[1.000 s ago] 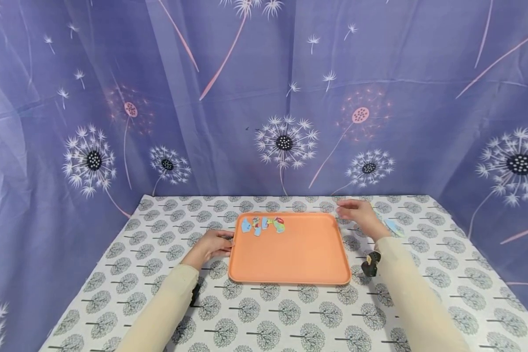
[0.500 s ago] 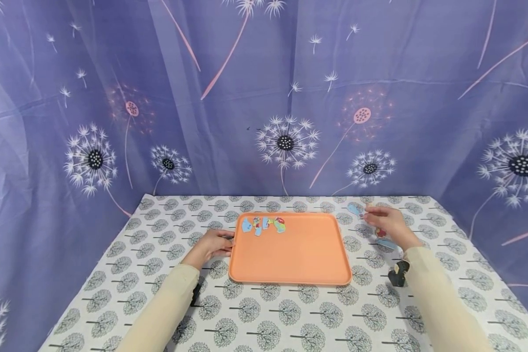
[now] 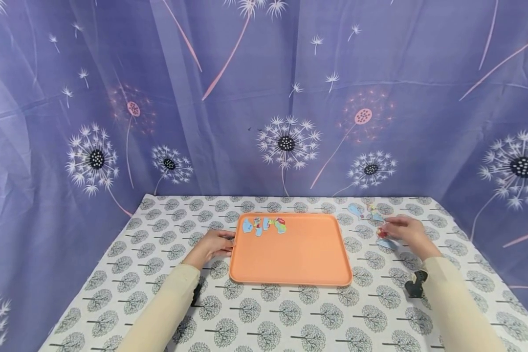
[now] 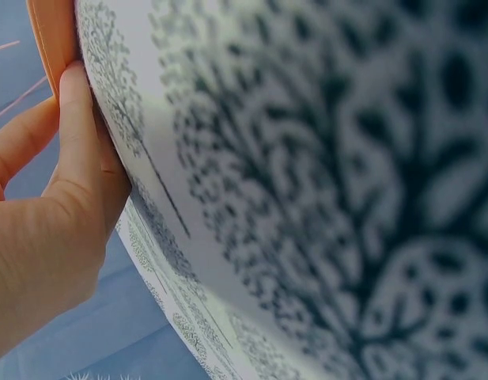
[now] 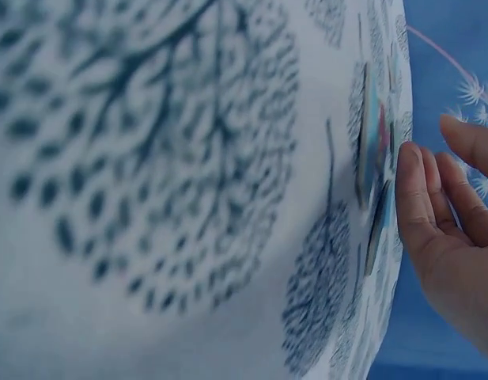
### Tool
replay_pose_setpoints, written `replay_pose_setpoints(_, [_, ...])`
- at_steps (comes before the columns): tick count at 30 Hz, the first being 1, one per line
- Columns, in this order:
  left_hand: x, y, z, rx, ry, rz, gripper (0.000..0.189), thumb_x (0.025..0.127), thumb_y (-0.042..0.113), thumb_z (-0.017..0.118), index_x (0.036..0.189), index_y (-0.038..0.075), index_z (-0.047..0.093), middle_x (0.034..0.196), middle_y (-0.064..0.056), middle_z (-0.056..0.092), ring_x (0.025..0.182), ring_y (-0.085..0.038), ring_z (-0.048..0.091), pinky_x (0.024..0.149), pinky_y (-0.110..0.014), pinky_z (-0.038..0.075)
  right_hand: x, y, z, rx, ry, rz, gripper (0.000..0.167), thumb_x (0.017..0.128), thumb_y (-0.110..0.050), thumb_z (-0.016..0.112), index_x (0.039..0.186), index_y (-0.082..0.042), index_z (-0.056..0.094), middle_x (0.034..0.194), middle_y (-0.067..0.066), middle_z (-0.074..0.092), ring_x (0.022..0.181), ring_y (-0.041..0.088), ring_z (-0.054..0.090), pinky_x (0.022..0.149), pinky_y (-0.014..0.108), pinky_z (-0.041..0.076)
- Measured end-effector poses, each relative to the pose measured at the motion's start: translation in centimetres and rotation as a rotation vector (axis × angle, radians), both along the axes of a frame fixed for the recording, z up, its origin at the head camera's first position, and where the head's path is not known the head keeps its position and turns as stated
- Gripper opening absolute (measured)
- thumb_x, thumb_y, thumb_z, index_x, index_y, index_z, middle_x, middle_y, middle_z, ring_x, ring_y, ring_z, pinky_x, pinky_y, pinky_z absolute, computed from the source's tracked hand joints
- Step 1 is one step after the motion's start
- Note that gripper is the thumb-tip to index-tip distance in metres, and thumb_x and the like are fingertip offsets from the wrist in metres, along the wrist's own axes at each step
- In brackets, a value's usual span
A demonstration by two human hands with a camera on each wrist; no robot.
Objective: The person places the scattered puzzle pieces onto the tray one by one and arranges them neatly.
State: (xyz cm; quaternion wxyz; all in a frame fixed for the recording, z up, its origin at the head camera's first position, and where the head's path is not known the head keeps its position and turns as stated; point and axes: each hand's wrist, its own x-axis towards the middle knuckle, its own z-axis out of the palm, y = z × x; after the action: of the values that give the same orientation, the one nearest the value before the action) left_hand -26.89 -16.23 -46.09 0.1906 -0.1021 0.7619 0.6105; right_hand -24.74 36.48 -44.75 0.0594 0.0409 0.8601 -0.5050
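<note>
- Cream sleeve [image 3: 163, 305] at eight o'clock, taking the orange tray [image 3: 299, 259] as dial; its left hand [image 3: 211, 247] sits at nine, which I read as pinching the tray's edge.
- Tray itself: flat on the tree-print cloth [image 3: 229, 318].
- Printed pieces [image 3: 280, 226] lie on it toward eleven o'clock, in an uneven row. I enter this portion as done.
- Loose pieces [image 3: 387, 244] lie on the cloth between two and three. I judge these outstanding and the work about midway; exact count unconfirmed.
- Right hand [image 3: 409, 233] at three, fingers extended, thumb apart, nothing visibly gripped; contact with the red piece [image 3: 381, 232] I cannot tell.
</note>
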Motion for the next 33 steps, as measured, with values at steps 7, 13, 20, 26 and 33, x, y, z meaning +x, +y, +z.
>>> replay_pose_setpoints(7, [0.0, 0.0, 0.0, -0.004, 0.004, -0.003, 0.041, 0.087, -0.006, 0.065, 0.127, -0.005, 0.058, 0.086, -0.018, 0.069, 0.067, -0.018, 0.068, 0.069, -0.031, 0.063, 0.6, 0.5, -0.6, 0.041, -0.013, -0.015, 0.064, 0.094, -0.031, 0.064, 0.140, 0.007, 0.039, 0.118, 0.019, 0.063, 0.091, 0.010, 0.061, 0.077, 0.029, 0.058])
replay_pose_setpoints(13, [0.0, 0.1, -0.2, -0.003, 0.005, 0.000, 0.040, 0.087, -0.005, 0.065, 0.127, -0.005, 0.058, 0.086, -0.018, 0.069, 0.067, -0.018, 0.068, 0.069, -0.031, 0.063, 0.4, 0.7, -1.3, 0.024, -0.043, -0.020, 0.062, 0.093, -0.026, 0.065, 0.140, 0.004, 0.040, 0.119, 0.021, 0.062, 0.085, 0.013, 0.062, 0.072, 0.034, 0.061])
replay_pose_setpoints(20, [0.0, 0.1, -0.2, 0.001, 0.008, 0.004, 0.040, 0.087, -0.006, 0.065, 0.126, -0.005, 0.058, 0.085, -0.017, 0.069, 0.067, -0.018, 0.068, 0.069, -0.031, 0.063, 0.3, 0.4, -1.7, 0.041, -0.067, -0.007, 0.068, 0.090, -0.026, 0.069, 0.143, 0.003, 0.038, 0.129, 0.026, 0.055, 0.073, 0.013, 0.063, 0.064, 0.033, 0.060])
replay_pose_setpoints(26, [0.0, 0.1, -0.1, 0.000, 0.005, 0.004, 0.041, 0.087, -0.005, 0.065, 0.127, -0.005, 0.058, 0.085, -0.017, 0.069, 0.067, -0.018, 0.068, 0.069, -0.031, 0.063, 0.4, 0.0, -1.4, 0.097, -0.053, 0.017, 0.067, 0.089, -0.022, 0.069, 0.142, 0.006, 0.039, 0.136, 0.034, 0.044, 0.088, 0.018, 0.062, 0.066, 0.031, 0.059])
replay_pose_setpoints(33, [0.0, 0.0, 0.0, -0.002, 0.004, -0.001, 0.042, 0.087, -0.005, 0.065, 0.128, -0.005, 0.057, 0.086, -0.018, 0.069, 0.067, -0.018, 0.068, 0.068, -0.030, 0.063, 0.0, -0.3, -1.8, 0.051, -0.043, -0.015, 0.059, 0.088, -0.013, 0.069, 0.137, 0.009, 0.045, 0.127, 0.032, 0.047, 0.076, 0.015, 0.062, 0.060, 0.037, 0.061])
